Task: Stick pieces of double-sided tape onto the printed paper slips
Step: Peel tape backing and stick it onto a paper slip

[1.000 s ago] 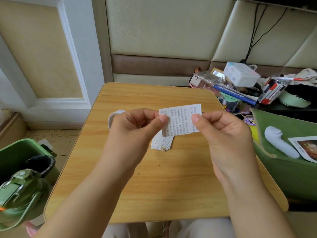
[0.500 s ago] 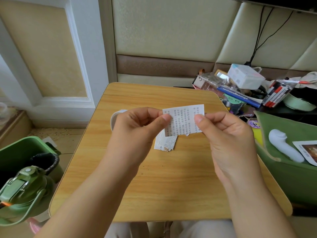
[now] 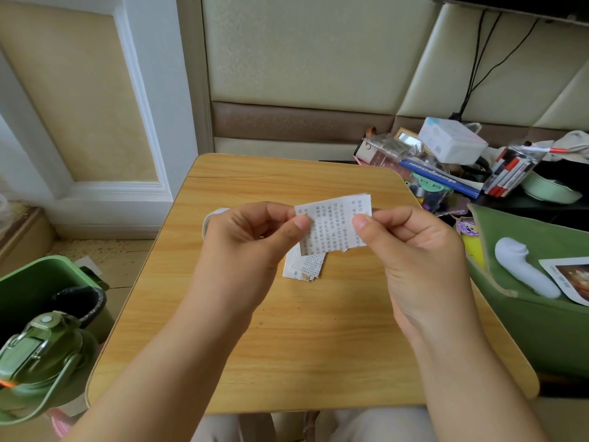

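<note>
Head view showed the left hand (image 3: 255, 240) and right hand (image 3: 414, 250) each pinching a side edge of a printed paper slip (image 3: 331, 224), held above more slips (image 3: 302, 266) lying on the wooden table (image 3: 318, 346).

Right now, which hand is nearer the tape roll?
Left. The left hand sits right beside the tape roll, partly hiding it; the right hand is across the held slip.

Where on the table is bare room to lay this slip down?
Bare wood on the table between the forearms, nearer than the slip pile, and along the far edge. The ledge clutter and green bag crowd the right.
</note>
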